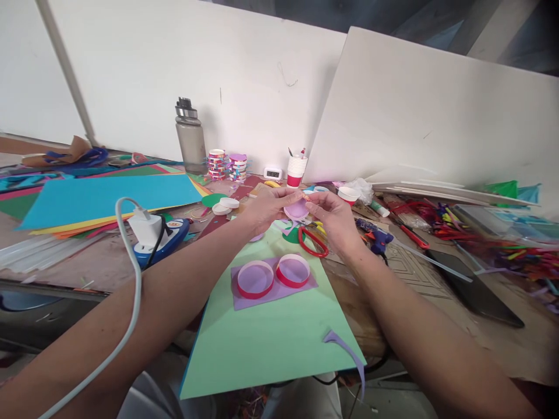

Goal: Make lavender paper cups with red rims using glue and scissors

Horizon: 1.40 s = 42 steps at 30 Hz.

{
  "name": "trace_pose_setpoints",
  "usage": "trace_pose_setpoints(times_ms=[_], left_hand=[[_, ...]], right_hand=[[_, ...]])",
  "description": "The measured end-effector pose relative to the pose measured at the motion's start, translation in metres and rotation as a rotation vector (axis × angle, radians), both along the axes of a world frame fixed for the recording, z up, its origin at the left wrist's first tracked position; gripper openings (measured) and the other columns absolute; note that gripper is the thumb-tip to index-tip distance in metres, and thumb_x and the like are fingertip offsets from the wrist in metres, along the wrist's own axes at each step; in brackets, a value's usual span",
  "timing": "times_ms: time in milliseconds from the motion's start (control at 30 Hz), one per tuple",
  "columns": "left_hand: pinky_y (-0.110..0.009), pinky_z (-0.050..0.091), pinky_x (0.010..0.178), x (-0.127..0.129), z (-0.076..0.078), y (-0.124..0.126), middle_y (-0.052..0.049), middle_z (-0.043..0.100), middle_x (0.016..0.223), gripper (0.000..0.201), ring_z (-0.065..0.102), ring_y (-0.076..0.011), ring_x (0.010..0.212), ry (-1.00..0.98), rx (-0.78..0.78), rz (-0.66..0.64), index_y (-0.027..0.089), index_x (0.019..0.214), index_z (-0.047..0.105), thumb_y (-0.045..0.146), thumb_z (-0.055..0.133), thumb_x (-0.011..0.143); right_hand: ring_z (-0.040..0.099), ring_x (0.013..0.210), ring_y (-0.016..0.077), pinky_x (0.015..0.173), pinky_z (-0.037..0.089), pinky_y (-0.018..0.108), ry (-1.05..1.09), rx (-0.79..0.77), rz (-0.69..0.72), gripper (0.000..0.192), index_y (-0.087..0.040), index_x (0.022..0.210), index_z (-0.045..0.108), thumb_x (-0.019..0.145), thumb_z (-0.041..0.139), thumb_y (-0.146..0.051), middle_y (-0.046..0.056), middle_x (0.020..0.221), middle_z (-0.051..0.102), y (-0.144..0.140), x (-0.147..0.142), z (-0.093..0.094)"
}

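Left hand (pixel 264 210) and right hand (pixel 332 214) hold a pink disc (pixel 297 208) between them, fingers pinching its rim. Two red rings (pixel 273 274) rest on purple paper (pixel 244 297) atop the green sheet (pixel 266 337), near the bench's front edge.

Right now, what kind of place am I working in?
Most likely a craft or hobby worktable. Stacked coloured paper sheets, a blue glue gun and red-handled scissors lie around, and both hands hold a small pink paper-covered ring above a green sheet.

A grey water bottle (pixel 191 135) stands by the wall before me, a blue glue gun (pixel 376 237) lies right of my red-handled scissors (pixel 312 242), and blue paper (pixel 105 198) spreads left.
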<state>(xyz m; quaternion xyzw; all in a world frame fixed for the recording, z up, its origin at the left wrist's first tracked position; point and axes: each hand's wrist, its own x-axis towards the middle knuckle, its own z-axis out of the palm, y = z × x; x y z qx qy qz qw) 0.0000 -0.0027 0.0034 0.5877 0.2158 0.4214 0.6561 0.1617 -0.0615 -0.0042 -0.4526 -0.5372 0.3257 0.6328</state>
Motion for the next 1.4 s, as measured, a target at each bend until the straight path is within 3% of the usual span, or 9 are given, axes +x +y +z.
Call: trace_pose_setpoints(times_ms=[267,433,567,700,833,1033,1233,1333,1400], left_hand=[[-0.033,0.056,0.075,-0.006,0.011,0.006,-0.009,0.073,0.091,0.038,0.067,-0.0188,0.083,-0.135,-0.049,0.110,0.015,0.089,0.078,0.043,0.092,0.066],[-0.036,0.058,0.080,-0.016,0.016,0.021,-0.006,0.072,0.097,0.029,0.066,-0.0183,0.087,-0.293,-0.123,0.316,0.017,0.088,0.073,0.037,0.088,0.073],[-0.039,0.060,0.083,-0.017,0.013,0.025,-0.005,0.071,0.097,0.026,0.065,-0.0179,0.089,-0.332,-0.172,0.329,0.018,0.087,0.072,0.034,0.088,0.073],[-0.038,0.060,0.084,-0.013,0.011,0.022,-0.003,0.070,0.095,0.025,0.065,-0.0167,0.090,-0.359,-0.214,0.335,0.018,0.083,0.070,0.028,0.089,0.071],[-0.036,0.061,0.081,-0.013,0.011,0.023,-0.004,0.071,0.094,0.024,0.066,-0.0159,0.086,-0.344,-0.215,0.353,0.017,0.083,0.070,0.028,0.088,0.071],[-0.036,0.060,0.078,-0.018,0.010,0.032,-0.002,0.070,0.086,0.029,0.067,-0.0155,0.079,-0.353,-0.236,0.439,0.017,0.084,0.067,0.031,0.089,0.070],[-0.035,0.059,0.077,-0.022,0.007,0.040,-0.002,0.068,0.086,0.034,0.066,-0.0157,0.080,-0.399,-0.251,0.460,0.016,0.086,0.065,0.031,0.090,0.068],[-0.035,0.059,0.074,-0.022,0.006,0.039,-0.004,0.069,0.089,0.033,0.065,-0.0162,0.081,-0.376,-0.249,0.449,0.016,0.087,0.065,0.032,0.089,0.070],[-0.034,0.059,0.073,-0.022,0.007,0.036,-0.005,0.069,0.089,0.033,0.065,-0.0162,0.080,-0.343,-0.242,0.434,0.015,0.086,0.065,0.033,0.088,0.071]], right_hand=[[0.055,0.071,0.0128,0.065,0.048,0.028,-0.074,0.029,-0.024,0.049,-0.022,0.097,0.064,0.073,0.078,-0.062,0.000,0.089,0.066,0.001,0.002,-0.001],[0.059,0.087,0.0193,0.084,0.051,0.036,-0.577,0.059,-0.082,0.030,-0.022,0.102,0.069,0.084,0.076,-0.044,0.005,0.103,0.068,0.003,0.002,-0.017],[0.060,0.106,0.0273,0.098,0.049,0.044,-0.971,0.022,-0.082,0.030,-0.020,0.110,0.075,0.085,0.078,-0.035,0.013,0.115,0.065,0.008,-0.007,-0.032],[0.059,0.112,0.0318,0.101,0.046,0.047,-1.196,-0.091,-0.087,0.015,-0.020,0.100,0.078,0.090,0.072,-0.030,0.014,0.114,0.067,0.013,-0.021,-0.036],[0.063,0.101,0.0261,0.093,0.048,0.040,-1.148,-0.082,-0.079,0.010,-0.018,0.086,0.075,0.090,0.066,-0.016,0.012,0.105,0.070,0.016,-0.025,-0.032],[0.059,0.071,0.0164,0.074,0.048,0.032,-0.630,-0.051,-0.043,0.010,-0.021,0.077,0.068,0.085,0.068,-0.029,0.000,0.076,0.066,0.012,-0.004,-0.011],[0.062,0.066,0.0142,0.067,0.053,0.031,-0.228,-0.097,0.383,0.040,-0.021,0.081,0.073,0.069,0.086,-0.057,0.003,0.087,0.072,-0.023,0.021,0.035],[0.067,0.069,0.0190,0.064,0.056,0.033,-0.333,-0.209,0.799,0.054,-0.018,0.088,0.078,0.067,0.083,-0.068,0.008,0.084,0.075,-0.039,0.025,0.051],[0.068,0.068,0.0191,0.062,0.057,0.033,-0.418,-0.280,0.962,0.063,-0.017,0.095,0.080,0.067,0.081,-0.073,0.010,0.085,0.078,-0.043,0.025,0.054]])
